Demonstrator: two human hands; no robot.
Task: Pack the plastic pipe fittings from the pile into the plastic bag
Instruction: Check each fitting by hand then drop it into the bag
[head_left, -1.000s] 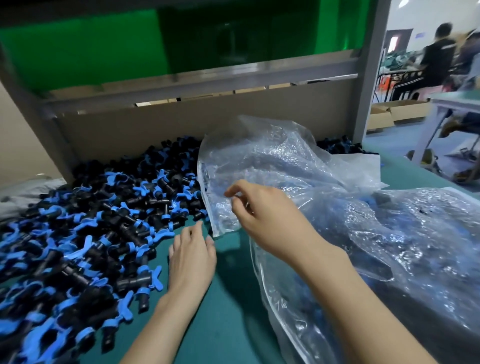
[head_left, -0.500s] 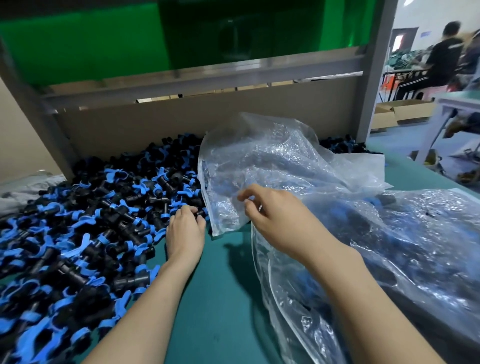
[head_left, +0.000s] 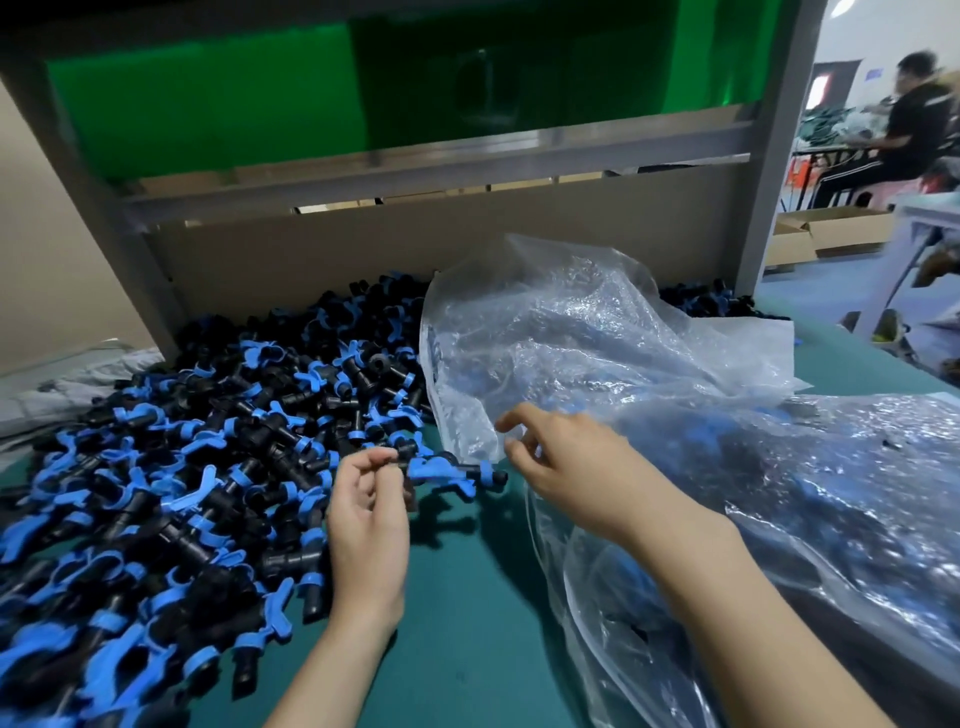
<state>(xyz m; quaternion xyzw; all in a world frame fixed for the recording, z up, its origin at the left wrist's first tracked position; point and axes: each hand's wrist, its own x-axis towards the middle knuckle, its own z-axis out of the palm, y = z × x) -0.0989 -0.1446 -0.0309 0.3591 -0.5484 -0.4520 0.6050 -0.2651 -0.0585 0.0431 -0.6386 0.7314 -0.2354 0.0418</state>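
Left hand (head_left: 368, 501) pinches one blue-handled fitting (head_left: 447, 470) at the pile (head_left: 208, 457) edge, just beside the bag mouth. Right hand (head_left: 566, 467) curled at the plastic bag (head_left: 597, 353) rim; grip unclear. Few fittings visible inside; bulk unpacked.

You've got a pile of pipe fittings (head_left: 208, 467) here: matt black plastic bodies with smoother blue plastic wings, and the pipe fitting (head_left: 441, 470) you're holding is the same. Your plastic bag (head_left: 571, 353) is clear film, crinkled and glossy, catching the light. The counter (head_left: 467, 623) looks matt teal. Behind it are a grey painted metal frame (head_left: 441, 161), a dull brown cardboard panel (head_left: 415, 244) and a shiny green sheet (head_left: 208, 104).
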